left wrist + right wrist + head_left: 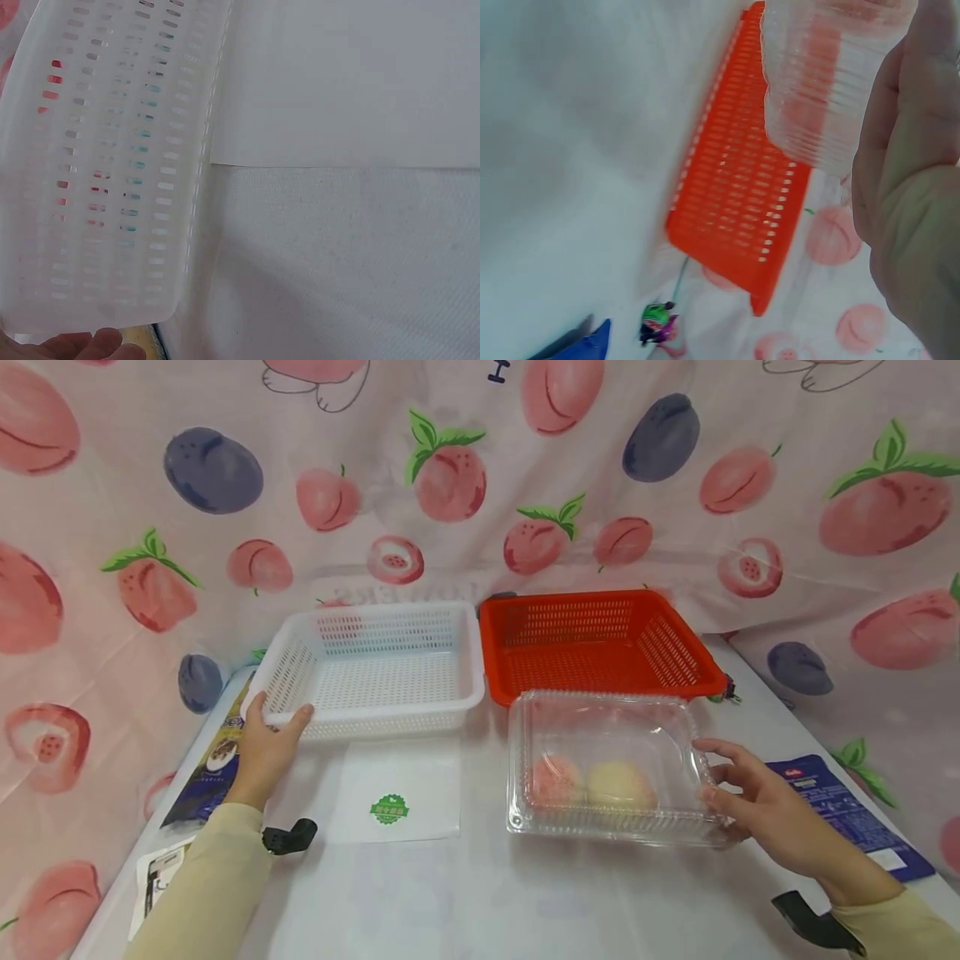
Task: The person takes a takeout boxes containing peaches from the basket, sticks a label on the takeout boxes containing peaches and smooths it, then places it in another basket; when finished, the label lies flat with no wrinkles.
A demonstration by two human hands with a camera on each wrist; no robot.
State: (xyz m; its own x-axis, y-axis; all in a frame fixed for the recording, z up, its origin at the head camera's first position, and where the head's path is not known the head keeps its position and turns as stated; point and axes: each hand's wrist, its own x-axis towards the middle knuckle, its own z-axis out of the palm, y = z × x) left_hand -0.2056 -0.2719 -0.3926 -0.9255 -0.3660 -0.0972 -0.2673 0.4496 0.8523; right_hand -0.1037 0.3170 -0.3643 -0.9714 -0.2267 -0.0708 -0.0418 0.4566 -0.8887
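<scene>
At the back left stands a white plastic basket (390, 681) with slotted walls. My left hand (266, 752) grips its front left corner, thumb over the rim; in the left wrist view only the fingertips (105, 345) show beside the basket (112, 172). My right hand (772, 810) holds a clear plastic clamshell box (600, 727) by its right end. Through its lid show a pinkish round item (555, 781) and a pale yellow one (621, 785). The box overlaps the front rim of a red basket (592, 652), and in the right wrist view it appears raised.
A white sheet with a green badge (390, 810) lies before the white basket. Dark blue packets lie at the left (206, 777) and right (855, 814). A small colourful trinket (658, 322) sits beside the red basket. Fruit-patterned cloth (480, 468) hangs behind.
</scene>
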